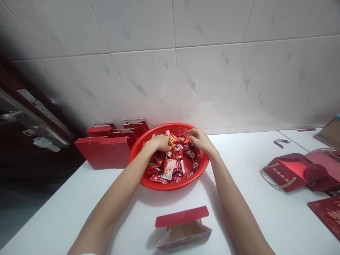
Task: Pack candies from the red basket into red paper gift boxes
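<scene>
Reaching into the red basket point(170, 187) on the counter point(136, 219), the left hand point(159, 143) has candies point(177, 150) just right of its fingers, their grip unclear; the right hand point(201, 141), farther from the pile's middle, curves open fingers.

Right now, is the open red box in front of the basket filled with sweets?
No, the open box shows only its bare inside, while the sweets lie in the basket.

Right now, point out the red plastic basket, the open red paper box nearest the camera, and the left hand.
Red plastic basket point(170, 187): head view, front rim.
Open red paper box point(183, 216): head view, raised red flap.
Left hand point(160, 142): head view, back of the hand.
</scene>
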A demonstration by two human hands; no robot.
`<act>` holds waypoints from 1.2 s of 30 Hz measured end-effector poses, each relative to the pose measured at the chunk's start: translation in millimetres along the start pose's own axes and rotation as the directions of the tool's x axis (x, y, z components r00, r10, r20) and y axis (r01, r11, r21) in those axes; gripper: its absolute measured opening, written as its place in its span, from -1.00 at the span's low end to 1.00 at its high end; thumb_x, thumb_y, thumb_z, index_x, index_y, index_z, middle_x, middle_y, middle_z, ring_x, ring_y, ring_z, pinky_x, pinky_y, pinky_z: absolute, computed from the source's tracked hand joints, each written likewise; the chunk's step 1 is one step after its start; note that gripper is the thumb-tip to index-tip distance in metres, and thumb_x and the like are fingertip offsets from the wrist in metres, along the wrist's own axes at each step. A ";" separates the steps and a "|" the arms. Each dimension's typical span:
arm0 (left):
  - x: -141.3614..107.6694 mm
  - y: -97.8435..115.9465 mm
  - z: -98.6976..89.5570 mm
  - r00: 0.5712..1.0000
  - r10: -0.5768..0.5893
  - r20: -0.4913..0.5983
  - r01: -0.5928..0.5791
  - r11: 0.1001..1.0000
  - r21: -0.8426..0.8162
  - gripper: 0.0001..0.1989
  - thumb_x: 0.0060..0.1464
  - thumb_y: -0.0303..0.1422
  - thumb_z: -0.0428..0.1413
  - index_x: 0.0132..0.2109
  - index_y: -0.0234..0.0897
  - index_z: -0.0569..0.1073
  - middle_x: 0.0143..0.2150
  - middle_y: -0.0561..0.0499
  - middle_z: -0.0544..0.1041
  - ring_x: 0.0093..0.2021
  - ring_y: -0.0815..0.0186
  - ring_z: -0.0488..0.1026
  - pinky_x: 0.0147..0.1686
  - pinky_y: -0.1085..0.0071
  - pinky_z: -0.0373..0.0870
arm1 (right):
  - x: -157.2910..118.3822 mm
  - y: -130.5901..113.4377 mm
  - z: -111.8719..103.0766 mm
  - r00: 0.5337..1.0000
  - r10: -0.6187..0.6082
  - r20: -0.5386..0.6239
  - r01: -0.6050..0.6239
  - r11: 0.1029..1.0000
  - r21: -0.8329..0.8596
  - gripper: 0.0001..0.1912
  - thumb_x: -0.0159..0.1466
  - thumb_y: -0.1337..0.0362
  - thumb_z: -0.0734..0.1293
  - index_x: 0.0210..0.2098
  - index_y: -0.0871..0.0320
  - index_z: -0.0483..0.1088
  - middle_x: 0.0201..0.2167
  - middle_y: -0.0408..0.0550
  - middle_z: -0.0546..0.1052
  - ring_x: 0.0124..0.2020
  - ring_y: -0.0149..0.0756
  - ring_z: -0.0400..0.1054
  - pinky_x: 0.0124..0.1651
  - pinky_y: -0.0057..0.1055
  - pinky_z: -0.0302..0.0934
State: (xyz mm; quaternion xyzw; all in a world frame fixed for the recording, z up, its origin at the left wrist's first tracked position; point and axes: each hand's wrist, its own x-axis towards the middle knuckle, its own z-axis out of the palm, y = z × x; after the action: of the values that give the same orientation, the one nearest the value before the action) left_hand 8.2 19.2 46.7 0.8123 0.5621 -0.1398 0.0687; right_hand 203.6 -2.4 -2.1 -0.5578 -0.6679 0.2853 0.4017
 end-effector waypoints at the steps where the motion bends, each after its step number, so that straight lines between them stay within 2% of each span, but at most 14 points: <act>1: 1.5 -0.2 2.5 1.000 0.016 -0.007 -0.016 1.000 0.023 -0.81 -0.10 -0.50 0.17 -0.31 -0.20 0.63 -0.24 -0.11 0.68 -0.04 -0.02 0.56 0.09 -0.01 0.31 | 0.0 0.6 0.2 1.000 -0.001 -0.007 0.002 1.000 0.018 -0.70 0.28 0.51 0.24 -0.06 0.22 0.50 -0.05 0.11 0.62 0.00 -0.19 0.50 0.10 -0.24 0.33; 4: 6.9 1.7 9.7 0.992 0.119 -0.037 -0.117 0.991 0.071 -0.68 -0.03 -0.52 0.14 -0.13 -0.16 0.63 -0.10 -0.09 0.67 0.05 -0.01 0.53 0.19 -0.07 0.20 | 0.5 3.2 1.4 1.000 -0.021 -0.021 0.022 0.998 0.055 -0.72 0.27 0.50 0.26 -0.09 0.19 0.51 -0.07 0.09 0.62 -0.01 -0.19 0.51 0.10 -0.22 0.34; 7: 13.0 7.9 18.2 0.950 0.289 -0.119 -0.279 0.956 0.096 -0.65 0.05 -0.48 0.13 -0.02 -0.17 0.61 0.04 -0.13 0.62 0.11 -0.01 0.49 0.16 0.05 0.28 | 1.7 4.9 2.2 0.999 -0.043 -0.030 0.045 0.996 0.073 -0.74 0.26 0.49 0.27 -0.12 0.18 0.52 -0.10 0.07 0.62 -0.02 -0.19 0.51 0.09 -0.20 0.35; 9: 17.0 13.7 25.6 0.916 0.377 -0.137 -0.362 0.924 0.126 -0.62 0.08 -0.44 0.12 0.06 -0.21 0.58 0.12 -0.18 0.56 0.13 -0.01 0.47 0.12 0.14 0.35 | 2.6 5.1 2.3 0.998 -0.042 -0.036 0.044 0.996 0.073 -0.74 0.25 0.50 0.27 -0.13 0.18 0.52 -0.09 0.07 0.62 -0.01 -0.18 0.51 0.10 -0.19 0.35; 12: 20.9 22.8 36.5 0.895 0.431 -0.114 -0.409 0.895 0.177 -0.52 0.12 -0.31 0.17 0.20 -0.28 0.48 0.25 -0.25 0.46 0.21 -0.03 0.40 0.15 0.18 0.33 | 3.6 4.9 2.1 0.998 -0.033 -0.051 0.036 0.997 0.072 -0.73 0.24 0.51 0.27 -0.13 0.19 0.51 -0.08 0.07 0.62 0.00 -0.18 0.50 0.13 -0.19 0.33; 14: 21.4 28.6 39.4 0.906 0.409 -0.108 -0.382 0.901 0.207 -0.40 0.12 -0.21 0.21 0.27 -0.30 0.40 0.32 -0.28 0.38 0.27 -0.08 0.33 0.19 0.13 0.29 | 3.7 4.8 1.9 0.998 -0.033 -0.058 0.037 0.996 0.079 -0.73 0.24 0.50 0.27 -0.13 0.18 0.52 -0.08 0.06 0.62 0.00 -0.18 0.50 0.13 -0.19 0.33; 16: 20.0 34.0 36.4 0.921 0.377 -0.102 -0.347 0.910 0.228 -0.41 0.11 -0.19 0.23 0.25 -0.28 0.42 0.32 -0.28 0.39 0.28 -0.11 0.32 0.22 0.07 0.26 | 3.4 4.5 1.7 0.998 -0.031 -0.058 0.035 0.996 0.079 -0.74 0.23 0.48 0.29 -0.13 0.19 0.52 -0.09 0.06 0.62 -0.01 -0.18 0.51 0.12 -0.19 0.34; 20: 13.0 39.9 17.8 0.970 0.236 -0.061 -0.214 0.943 0.254 -0.69 0.04 -0.24 0.26 -0.09 -0.30 0.62 0.04 -0.28 0.61 0.17 -0.12 0.44 0.20 0.01 0.24 | 2.4 2.7 1.0 0.999 -0.022 -0.050 0.026 0.997 0.069 -0.76 0.24 0.46 0.31 -0.12 0.21 0.51 -0.08 0.09 0.62 -0.03 -0.18 0.51 0.09 -0.20 0.36; 23: 6.9 37.5 4.7 0.995 0.084 -0.054 -0.070 0.975 0.211 -0.79 -0.04 -0.33 0.27 -0.21 -0.28 0.64 -0.13 -0.25 0.66 0.08 -0.08 0.51 0.16 0.06 0.28 | 2.0 1.4 0.3 0.999 -0.007 -0.042 0.009 0.998 0.058 -0.75 0.24 0.46 0.31 -0.10 0.22 0.51 -0.08 0.11 0.62 -0.03 -0.17 0.51 0.08 -0.18 0.37; 29: 0.2 27.8 -1.8 0.996 -0.061 -0.058 0.066 0.994 0.084 -0.76 -0.11 -0.51 0.22 -0.23 -0.22 0.64 -0.16 -0.14 0.69 0.00 0.05 0.57 0.09 0.22 0.36 | 2.0 4.0 0.3 0.999 -0.024 -0.038 0.026 0.998 0.053 -0.77 0.25 0.43 0.32 -0.12 0.18 0.52 -0.10 0.06 0.62 -0.04 -0.19 0.51 0.10 -0.19 0.36; 36: 3.9 3.5 -1.3 0.975 -0.138 -0.172 0.146 0.989 0.037 -0.63 -0.01 -0.54 0.09 -0.10 -0.17 0.64 0.00 -0.13 0.66 0.06 0.04 0.54 0.00 0.24 0.40 | 1.2 4.1 -0.4 0.999 -0.036 -0.037 0.038 0.998 0.055 -0.76 0.25 0.44 0.32 -0.12 0.18 0.53 -0.09 0.06 0.63 -0.04 -0.19 0.51 0.10 -0.18 0.35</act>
State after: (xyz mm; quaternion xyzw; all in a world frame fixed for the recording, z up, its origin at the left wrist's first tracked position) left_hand 12.9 21.8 46.6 0.7804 0.6188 -0.0890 -0.0094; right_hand 206.0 -0.4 -5.0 -0.5389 -0.6627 0.2863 0.4341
